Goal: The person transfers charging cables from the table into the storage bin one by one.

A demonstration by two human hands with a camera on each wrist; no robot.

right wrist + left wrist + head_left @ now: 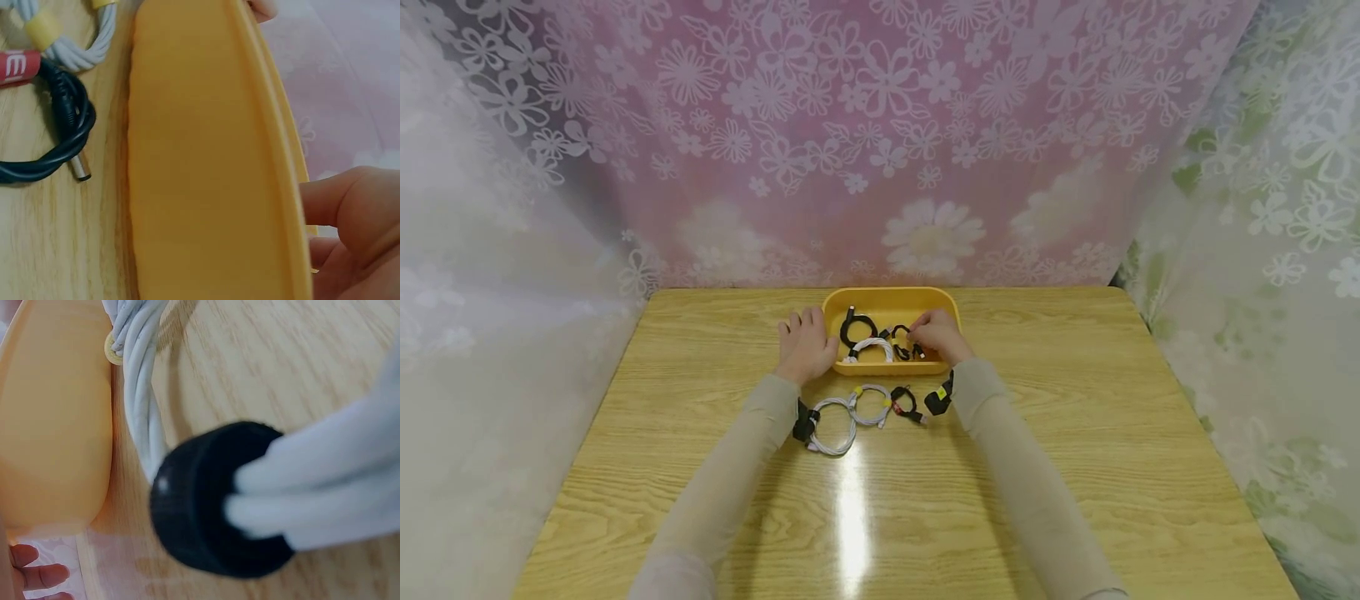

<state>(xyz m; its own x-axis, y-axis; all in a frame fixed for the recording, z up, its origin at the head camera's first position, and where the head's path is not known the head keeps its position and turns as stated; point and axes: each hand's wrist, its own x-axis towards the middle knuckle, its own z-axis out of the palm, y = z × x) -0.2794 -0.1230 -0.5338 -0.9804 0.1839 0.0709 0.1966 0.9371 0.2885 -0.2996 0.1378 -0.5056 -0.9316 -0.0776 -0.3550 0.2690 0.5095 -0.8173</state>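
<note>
A yellow plastic bin (891, 369) stands at the table's far edge. My left hand (806, 346) rests at its left end, fingers spread, thumb by the rim. My right hand (938, 335) reaches inside at the right, pinching a small black cable (901, 353) with a yellow tie; in the right wrist view the bin wall (200, 150) hides the fingertips. A thicker black coiled cable (843, 332) and a white coiled cable (887, 345) also lie in the bin.
In front of the bin lie a white coiled cable (853, 433) with a black band (219, 500), a grey-white coil (870, 422) with yellow ties, and a black cable (78, 125) with a red tag and barrel plug. A floral curtain (850, 167) hangs behind the table.
</note>
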